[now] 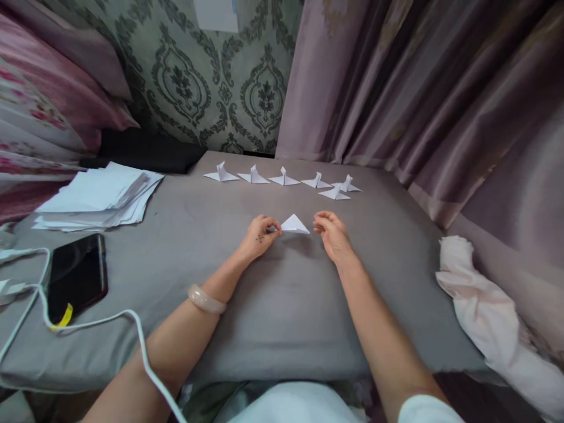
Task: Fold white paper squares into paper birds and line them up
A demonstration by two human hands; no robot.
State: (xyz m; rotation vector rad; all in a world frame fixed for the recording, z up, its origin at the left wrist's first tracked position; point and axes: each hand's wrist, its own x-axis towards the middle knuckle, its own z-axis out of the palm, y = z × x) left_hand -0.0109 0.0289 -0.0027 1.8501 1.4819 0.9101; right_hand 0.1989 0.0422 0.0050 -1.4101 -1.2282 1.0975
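Note:
A small white piece of paper folded into a triangle [295, 224] is pinched at its left corner by my left hand [261, 235], just above the grey cloth. My right hand [332, 233] is off to the right of the paper, a small gap from its right corner, with the thumb and fingers slightly apart and nothing visible between them. Farther back stand several folded paper figures, such as one at the left end of the row [221, 173] and one set nearer to me [335, 192].
A stack of white paper sheets [99, 197] lies at the left, with a black folded cloth [150, 151] behind it. Nearer are a dark phone [78, 273] and a white cable [132, 317] running over my left forearm. Pale bunched fabric [480, 305] hangs over the right edge of the grey-covered table [291, 329].

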